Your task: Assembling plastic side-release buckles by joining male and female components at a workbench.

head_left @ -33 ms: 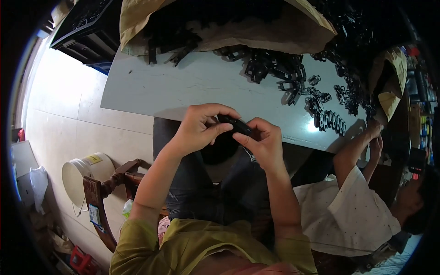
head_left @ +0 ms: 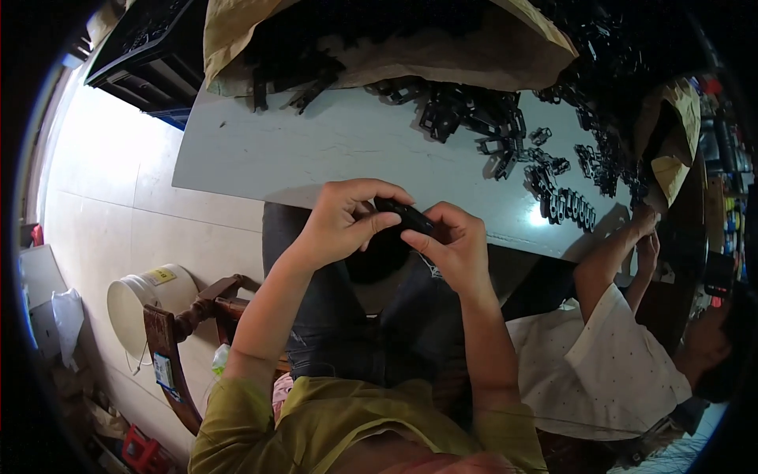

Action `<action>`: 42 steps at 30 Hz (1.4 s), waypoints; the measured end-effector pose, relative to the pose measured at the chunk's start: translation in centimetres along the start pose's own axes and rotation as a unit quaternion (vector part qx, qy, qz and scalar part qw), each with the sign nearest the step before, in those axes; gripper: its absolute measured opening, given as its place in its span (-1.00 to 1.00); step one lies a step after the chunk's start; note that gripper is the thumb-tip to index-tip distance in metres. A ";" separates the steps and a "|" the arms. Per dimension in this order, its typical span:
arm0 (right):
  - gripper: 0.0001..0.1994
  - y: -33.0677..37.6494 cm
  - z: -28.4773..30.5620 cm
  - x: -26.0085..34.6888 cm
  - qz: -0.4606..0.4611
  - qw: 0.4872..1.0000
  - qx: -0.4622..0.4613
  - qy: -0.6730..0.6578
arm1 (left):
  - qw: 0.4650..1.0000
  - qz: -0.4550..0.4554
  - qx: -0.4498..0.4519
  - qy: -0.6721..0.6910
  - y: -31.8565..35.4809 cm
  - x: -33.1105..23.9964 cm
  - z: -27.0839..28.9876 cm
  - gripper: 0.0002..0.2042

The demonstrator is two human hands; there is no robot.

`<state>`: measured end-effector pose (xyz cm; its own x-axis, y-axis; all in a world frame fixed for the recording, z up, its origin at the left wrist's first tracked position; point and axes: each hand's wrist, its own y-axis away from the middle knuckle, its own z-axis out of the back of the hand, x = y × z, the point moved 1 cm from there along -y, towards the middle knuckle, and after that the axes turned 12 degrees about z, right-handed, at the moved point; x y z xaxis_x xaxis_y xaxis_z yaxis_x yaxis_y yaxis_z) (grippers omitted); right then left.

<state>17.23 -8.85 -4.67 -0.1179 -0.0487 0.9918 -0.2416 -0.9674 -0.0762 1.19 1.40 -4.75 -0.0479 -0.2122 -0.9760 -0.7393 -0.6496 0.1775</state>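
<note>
Both my hands are raised together over my lap, just at the near edge of a pale grey table [head_left: 316, 150]. My left hand [head_left: 347, 225] and my right hand [head_left: 456, 251] pinch a small black plastic part [head_left: 404, 215] between thumbs and fingertips. Much of the part is hidden by my fingers. Beyond my hands, several loose black parts [head_left: 474, 118] lie scattered on the table, and a short row of joined ones [head_left: 572, 207] lies to the right.
An open brown paper sack [head_left: 442, 47] full of black parts lies at the table's far side. A person in a white dotted shirt [head_left: 624, 363] sits to my right, hands [head_left: 643, 233] at the table edge. A white bucket [head_left: 146, 304], wooden chair [head_left: 170, 347] and black crate [head_left: 150, 47] stand left.
</note>
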 end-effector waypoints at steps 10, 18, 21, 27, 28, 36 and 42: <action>-0.89 1.2 1.9 2.6 0.020 0.994 0.054 0.092 | 0.999 0.018 0.010 0.027 -0.1 -0.3 -1.8 -0.78; -0.69 2.4 14.9 -0.4 0.158 0.765 -0.228 0.581 | 0.997 0.021 -0.046 0.055 -0.3 -0.2 -0.9 -0.89; -0.55 2.7 18.1 -2.5 0.115 0.682 -0.243 0.680 | 0.998 0.017 -0.053 0.027 -0.5 -0.2 -1.3 -0.89; -0.48 3.1 18.9 -3.7 0.034 0.760 -0.190 0.621 | 0.998 0.026 -0.060 0.024 -0.4 0.2 -1.0 -0.88; -0.48 3.3 18.5 -3.6 0.050 0.768 -0.177 0.613 | 0.998 0.024 -0.055 0.024 -0.4 0.3 -1.0 -0.88; -0.47 0.7 10.5 -1.4 0.139 0.827 -0.050 0.542 | 0.998 0.024 -0.057 0.014 -0.4 -0.1 -2.0 -0.88; -0.46 -0.5 6.7 0.2 0.242 0.779 -0.055 0.576 | 0.996 0.044 -0.079 0.014 0.9 -0.2 -2.0 -0.90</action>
<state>23.80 -10.07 -3.73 -0.9914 -0.0851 0.0991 0.0267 -0.8748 -0.4838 1.87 -0.60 -4.11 -0.0869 -0.2926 -0.9523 -0.6176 -0.7342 0.2820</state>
